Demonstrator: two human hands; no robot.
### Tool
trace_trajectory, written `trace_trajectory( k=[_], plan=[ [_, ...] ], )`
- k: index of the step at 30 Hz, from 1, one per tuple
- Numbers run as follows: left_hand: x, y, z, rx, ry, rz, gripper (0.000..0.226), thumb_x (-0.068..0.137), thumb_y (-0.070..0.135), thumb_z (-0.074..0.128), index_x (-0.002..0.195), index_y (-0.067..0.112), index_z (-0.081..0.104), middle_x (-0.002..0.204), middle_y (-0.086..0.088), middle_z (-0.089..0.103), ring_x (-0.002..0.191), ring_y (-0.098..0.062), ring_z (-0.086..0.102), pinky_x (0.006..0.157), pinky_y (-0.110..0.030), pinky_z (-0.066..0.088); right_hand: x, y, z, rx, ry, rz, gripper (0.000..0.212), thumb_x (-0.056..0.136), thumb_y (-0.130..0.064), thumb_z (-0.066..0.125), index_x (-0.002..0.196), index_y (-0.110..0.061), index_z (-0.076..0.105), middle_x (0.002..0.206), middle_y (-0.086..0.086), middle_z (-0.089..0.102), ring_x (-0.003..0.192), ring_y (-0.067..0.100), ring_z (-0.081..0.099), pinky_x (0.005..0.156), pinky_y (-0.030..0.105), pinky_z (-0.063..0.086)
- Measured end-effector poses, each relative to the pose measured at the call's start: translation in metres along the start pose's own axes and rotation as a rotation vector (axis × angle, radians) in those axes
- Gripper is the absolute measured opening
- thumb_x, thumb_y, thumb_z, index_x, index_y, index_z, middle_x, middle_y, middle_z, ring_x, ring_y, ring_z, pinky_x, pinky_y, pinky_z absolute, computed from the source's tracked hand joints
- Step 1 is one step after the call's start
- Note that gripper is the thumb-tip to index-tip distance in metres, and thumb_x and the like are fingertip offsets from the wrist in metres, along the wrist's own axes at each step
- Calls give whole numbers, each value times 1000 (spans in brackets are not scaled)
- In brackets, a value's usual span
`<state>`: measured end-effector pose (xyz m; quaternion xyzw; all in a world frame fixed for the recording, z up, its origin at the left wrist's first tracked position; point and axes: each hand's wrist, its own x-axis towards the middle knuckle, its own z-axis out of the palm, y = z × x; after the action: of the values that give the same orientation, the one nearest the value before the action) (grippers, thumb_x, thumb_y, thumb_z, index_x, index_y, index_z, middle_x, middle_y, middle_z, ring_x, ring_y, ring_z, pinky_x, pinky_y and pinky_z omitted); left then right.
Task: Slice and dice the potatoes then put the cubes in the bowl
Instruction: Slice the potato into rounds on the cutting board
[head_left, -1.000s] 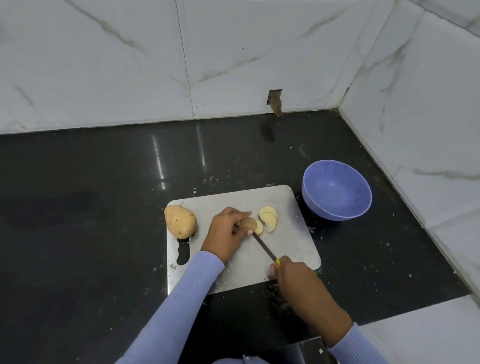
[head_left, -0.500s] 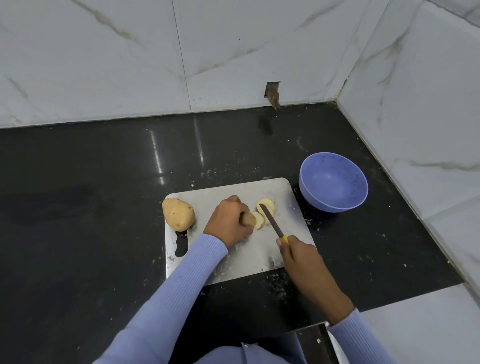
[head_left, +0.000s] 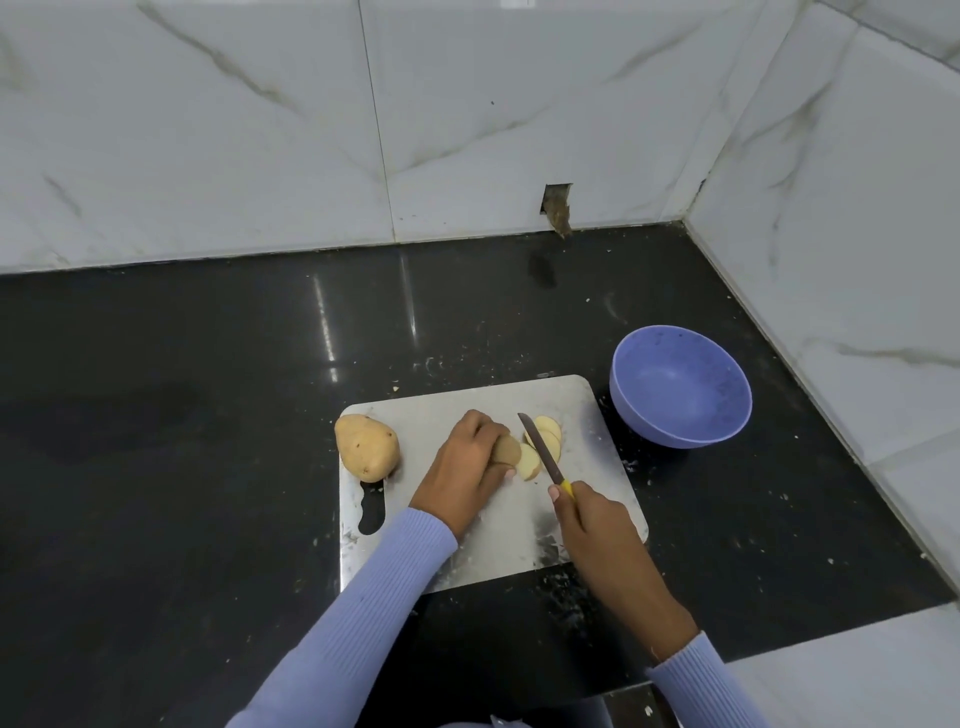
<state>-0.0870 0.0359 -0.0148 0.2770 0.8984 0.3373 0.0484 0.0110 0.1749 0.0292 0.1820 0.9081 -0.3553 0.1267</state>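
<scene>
The left hand (head_left: 465, 470) grips the part-cut potato (head_left: 506, 450) on the cutting board (head_left: 597, 467). The right hand (head_left: 597, 525) grips the knife (head_left: 541, 450), blade beside the slices (head_left: 545, 441). The bowl (head_left: 680, 393) sits beyond the right hand.

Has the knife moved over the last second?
Yes. The knife has swung away from the half potato toward the bowl, judged against the board; its blade now lies over the slices.
</scene>
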Motion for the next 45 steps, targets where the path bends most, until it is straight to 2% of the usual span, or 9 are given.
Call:
trace_trajectory(
  k=[3, 6, 11, 14, 18, 23, 29, 39, 45],
  plan=[
    [-11, -4, 6, -116, 122, -17, 30, 87, 13, 65, 116, 12, 59, 114, 0, 53, 98, -11, 51, 86, -19, 45, 1, -3, 3, 16, -7, -10, 34, 102, -39, 31, 72, -24, 37, 68, -4, 46, 59, 7, 41, 51, 16, 32],
    [-17, -6, 9, -251, 215, -61, 31, 81, 10, 71, 111, 14, 63, 107, 6, 57, 90, -7, 55, 81, -10, 45, 2, -7, 7, 13, -5, -37, 33, 101, -39, 32, 72, -25, 36, 68, -4, 46, 58, 7, 42, 51, 16, 33],
    [-17, -9, 12, -328, 255, -119, 40, 78, 11, 76, 116, 15, 64, 105, 4, 55, 92, -6, 55, 82, -12, 46, 3, -10, 15, 31, 14, -81, 34, 101, -39, 32, 72, -24, 37, 66, -4, 46, 58, 8, 41, 51, 19, 34],
    [-19, -7, 13, -357, 292, -153, 42, 78, 10, 76, 118, 16, 64, 104, 8, 56, 93, -5, 57, 82, -9, 45, 4, -11, 17, 19, 12, -86, 33, 101, -40, 31, 72, -25, 36, 66, -4, 45, 58, 8, 42, 51, 19, 33],
    [-18, -2, 13, -500, 347, -212, 38, 74, 4, 78, 105, 21, 64, 97, 10, 62, 92, 2, 59, 78, -6, 45, 4, -14, 18, 14, 8, -77, 32, 101, -41, 30, 73, -27, 36, 67, -5, 45, 59, 8, 43, 52, 19, 34],
    [-19, -3, 15, -561, 351, -188, 35, 72, -1, 77, 101, 16, 67, 98, 4, 64, 89, -3, 61, 80, -13, 49, 4, -15, 18, -40, 10, -70, 33, 102, -41, 28, 72, -28, 32, 69, -6, 45, 61, 7, 43, 52, 19, 33],
    [-20, -5, 20, -537, 347, -175, 32, 76, 0, 75, 103, 12, 65, 103, 3, 61, 95, -2, 59, 82, -12, 48, 4, -14, 20, -90, 9, -70, 30, 102, -42, 26, 83, -22, 39, 71, -7, 46, 62, 6, 45, 51, 18, 32],
    [-17, -1, 26, -553, 344, -182, 33, 76, -2, 73, 104, 12, 61, 105, 0, 60, 98, -4, 59, 82, -11, 47, 6, -11, 23, -218, 78, -77, 27, 102, -43, 23, 95, -22, 39, 72, -8, 45, 63, 6, 46, 50, 16, 31],
    [-15, -2, 25, -556, 373, -207, 31, 75, -2, 74, 102, 9, 62, 102, -2, 61, 95, -3, 59, 80, -9, 47, 14, -13, 27, -268, 98, -80, 37, 102, -43, 20, 108, -17, 46, 82, -4, 52, 74, 11, 53, 64, 22, 38]
  ],
)
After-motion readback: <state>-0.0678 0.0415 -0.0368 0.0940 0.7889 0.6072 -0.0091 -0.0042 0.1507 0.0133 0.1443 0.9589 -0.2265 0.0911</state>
